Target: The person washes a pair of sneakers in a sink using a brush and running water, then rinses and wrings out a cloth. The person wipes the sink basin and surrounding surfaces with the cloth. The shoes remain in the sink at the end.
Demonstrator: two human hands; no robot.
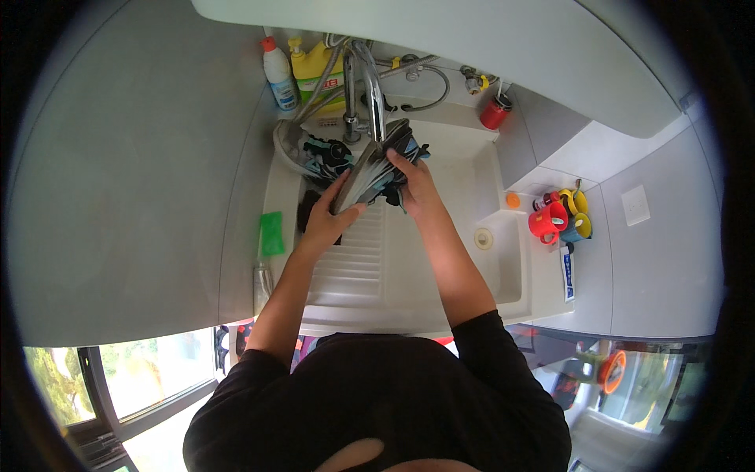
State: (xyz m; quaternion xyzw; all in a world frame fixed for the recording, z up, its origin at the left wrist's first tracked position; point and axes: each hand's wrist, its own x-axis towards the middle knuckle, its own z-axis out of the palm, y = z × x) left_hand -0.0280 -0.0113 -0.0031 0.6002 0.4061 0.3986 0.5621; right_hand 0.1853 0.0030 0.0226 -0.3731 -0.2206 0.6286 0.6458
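Observation:
Both of my hands grip a black, teal and white shoe (396, 158), tilted beneath the spout of the chrome faucet (373, 88). Water appears to run over its side. My left hand (331, 219) holds the sole edge at the lower left end. On the other side, my right hand (417, 187) grasps the upper, thumb on top and fingers mostly hidden. Just left of the shoe, a similar black and teal item (329, 154), perhaps its pair, lies in a pale basin (284, 154). Below it, a dark object (307, 207) is partly covered by my left hand.
The white sink (433, 253) has a ribbed washboard (348, 274) and a drain (483, 238). Bottles (278, 74) and a yellow jug (318, 68) stand behind left. A green packet (272, 233) lies left; a red mug (548, 221) and toothpaste tube (567, 274) sit right. A cabinet (472, 47) overhangs.

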